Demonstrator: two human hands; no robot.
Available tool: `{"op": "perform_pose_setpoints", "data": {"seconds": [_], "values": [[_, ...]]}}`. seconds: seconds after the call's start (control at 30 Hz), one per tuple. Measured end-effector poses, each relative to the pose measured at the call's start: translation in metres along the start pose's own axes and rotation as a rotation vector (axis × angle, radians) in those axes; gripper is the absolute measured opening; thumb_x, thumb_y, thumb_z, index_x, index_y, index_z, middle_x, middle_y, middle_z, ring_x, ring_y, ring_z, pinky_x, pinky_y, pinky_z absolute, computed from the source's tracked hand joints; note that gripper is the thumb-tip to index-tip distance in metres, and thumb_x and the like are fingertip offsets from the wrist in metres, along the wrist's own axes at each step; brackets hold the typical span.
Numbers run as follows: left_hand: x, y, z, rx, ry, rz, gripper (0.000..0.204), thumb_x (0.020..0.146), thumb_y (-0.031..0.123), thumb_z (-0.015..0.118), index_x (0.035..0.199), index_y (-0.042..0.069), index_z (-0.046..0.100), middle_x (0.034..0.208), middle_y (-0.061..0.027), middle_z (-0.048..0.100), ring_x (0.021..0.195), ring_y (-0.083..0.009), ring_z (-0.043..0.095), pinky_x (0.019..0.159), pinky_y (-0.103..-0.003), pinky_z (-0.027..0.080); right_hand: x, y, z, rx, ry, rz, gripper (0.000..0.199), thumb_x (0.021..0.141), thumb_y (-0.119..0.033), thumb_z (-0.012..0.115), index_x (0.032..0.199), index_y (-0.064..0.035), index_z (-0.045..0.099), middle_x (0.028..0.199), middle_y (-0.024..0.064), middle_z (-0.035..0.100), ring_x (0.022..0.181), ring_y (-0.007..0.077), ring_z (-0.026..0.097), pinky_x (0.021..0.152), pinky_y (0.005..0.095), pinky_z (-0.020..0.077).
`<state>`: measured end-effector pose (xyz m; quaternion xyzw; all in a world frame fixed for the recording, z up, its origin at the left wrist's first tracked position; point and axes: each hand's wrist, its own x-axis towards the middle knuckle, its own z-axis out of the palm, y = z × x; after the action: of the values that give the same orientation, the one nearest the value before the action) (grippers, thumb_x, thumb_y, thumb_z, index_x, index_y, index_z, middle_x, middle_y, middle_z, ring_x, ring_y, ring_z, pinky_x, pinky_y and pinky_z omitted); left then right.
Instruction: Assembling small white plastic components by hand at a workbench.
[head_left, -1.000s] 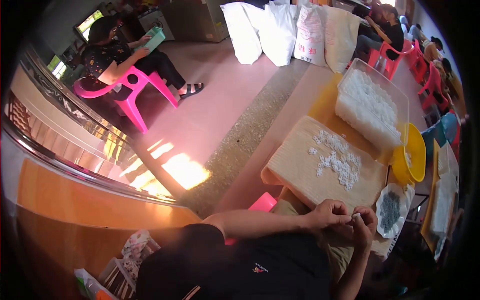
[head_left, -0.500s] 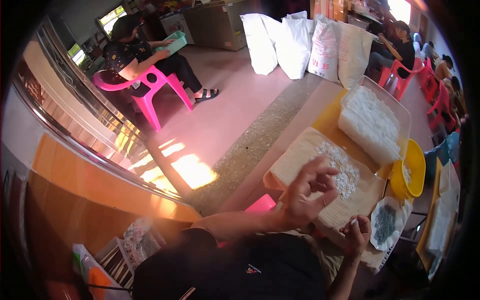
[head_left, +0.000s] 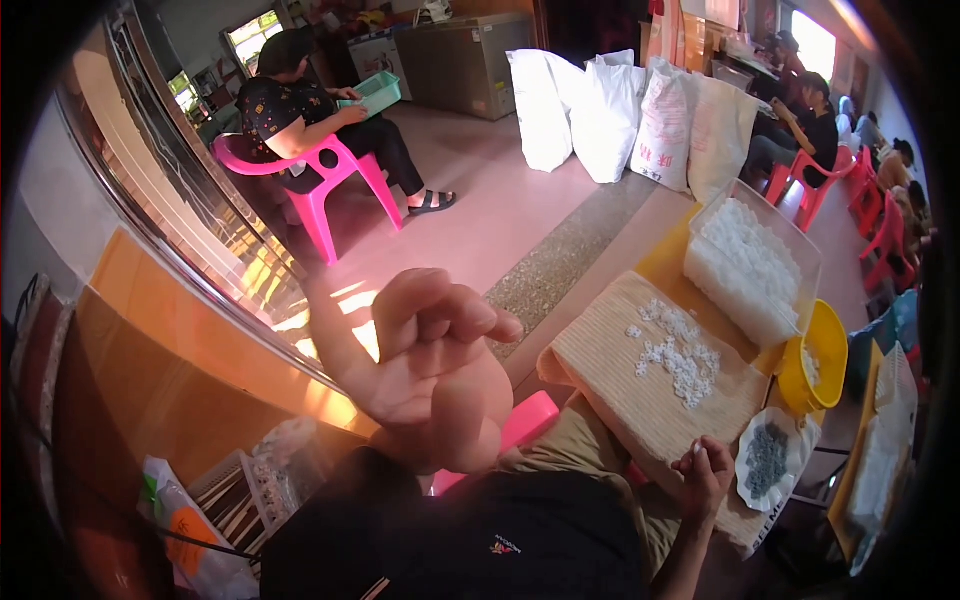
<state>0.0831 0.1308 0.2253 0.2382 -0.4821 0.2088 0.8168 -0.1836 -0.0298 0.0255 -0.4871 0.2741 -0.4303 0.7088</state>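
Note:
My left hand point(head_left: 435, 370) is raised close to the camera on the left, away from the cloth. Its palm shows, the fingers half bent and apart from the thumb, with nothing seen in them. Low over the near right edge of the peach cloth point(head_left: 590, 340), my right hand point(head_left: 707, 478) is closed in a pinch. A small white piece shows at its fingertips. Loose small white pieces point(head_left: 682, 360) lie spread on the cloth. Beside my right hand stands a white scalloped dish point(head_left: 745, 480) holding small grey-blue bits point(head_left: 767, 458).
Behind the cloth is a clear tub point(head_left: 812, 250) full of white pieces, with a yellow bowl point(head_left: 838, 350) beside it. White sacks point(head_left: 600, 120) stand on the floor. A seated person point(head_left: 290, 120) at left holds a green basket point(head_left: 378, 95). More people sit at far right.
My left hand has moved left and up toward the camera, away from the white pieces on the cloth. My right hand stays pinched near the dish. The view has shifted slightly.

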Motion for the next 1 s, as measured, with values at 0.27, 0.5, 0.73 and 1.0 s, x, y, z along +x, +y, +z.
{"op": "perform_pose_setpoints", "data": {"seconds": [0.27,0.5,0.73,1.0], "values": [[-0.023,-0.013,0.0,-0.19,-0.09,-0.323,0.069,0.088,-0.003,0.06,0.145,0.008,0.022,0.122,-0.0222,0.051,0.09,-0.0205,0.06,0.08,-0.033,0.052,-0.001,0.002,-0.005,-0.045,0.028,-0.031,0.019,0.09,-0.008,0.061,0.108,-0.0007,0.057,0.079,0.0038,0.058,0.06,0.0102,0.055,0.059,0.0305,0.0559],[-0.05,-0.027,0.012,-0.229,-0.138,-0.543,0.057,0.087,-0.007,0.06,0.137,0.005,0.036,0.118,-0.0151,0.056,0.09,-0.0104,0.057,0.083,-0.025,0.049,0.0,0.0,-0.003,-0.05,0.01,-0.03,0.017,0.089,-0.008,0.062,0.103,-0.0011,0.057,0.078,0.0033,0.058,0.06,0.01,0.056,0.06,0.0303,0.0564],[-0.083,-0.042,0.017,0.017,-0.33,-0.647,0.044,0.088,-0.004,0.061,0.129,0.003,0.047,0.113,-0.0086,0.058,0.088,-0.0064,0.055,0.081,-0.023,0.048,0.003,0.006,-0.012,-0.073,-0.009,-0.029,0.016,0.089,-0.008,0.062,0.103,-0.0024,0.056,0.076,0.0024,0.058,0.06,0.0096,0.057,0.061,0.0301,0.0572],[-0.143,-0.058,0.022,-0.077,-0.376,-1.065,0.032,0.09,0.006,0.062,0.121,0.002,0.052,0.11,-0.0061,0.058,0.094,-0.0107,0.056,0.083,-0.026,0.048,0.002,0.02,-0.023,-0.148,-0.022,-0.02,0.018,0.087,-0.004,0.063,0.104,0.0021,0.06,0.073,0.0036,0.059,0.061,0.0105,0.058,0.062,0.0308,0.0572]]}}
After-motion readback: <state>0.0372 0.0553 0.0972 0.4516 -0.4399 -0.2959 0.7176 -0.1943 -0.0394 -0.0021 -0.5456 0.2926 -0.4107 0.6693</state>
